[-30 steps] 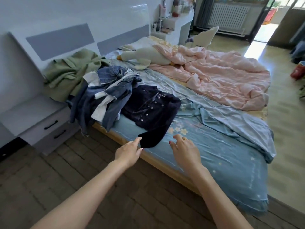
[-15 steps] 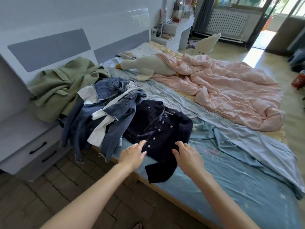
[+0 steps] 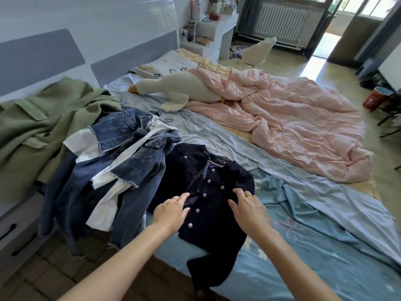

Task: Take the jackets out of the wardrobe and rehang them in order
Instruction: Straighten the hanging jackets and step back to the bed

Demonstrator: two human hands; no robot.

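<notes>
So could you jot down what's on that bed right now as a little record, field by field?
Place: bed with blue sheet
Nearest garment: dark navy jacket with silver buttons, lying flat, one sleeve hanging over the bed edge
Left hand: open, over the jacket's front
Right hand: open, over the jacket's front
Beside it: denim jacket with white panels
Further left: green coat
Further back: plush goose, pink duvet

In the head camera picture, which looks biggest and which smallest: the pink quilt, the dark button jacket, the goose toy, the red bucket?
1. pink quilt
2. dark button jacket, though it lies nearest the camera, which flatters it
3. goose toy
4. red bucket, far off and partly hidden
</notes>
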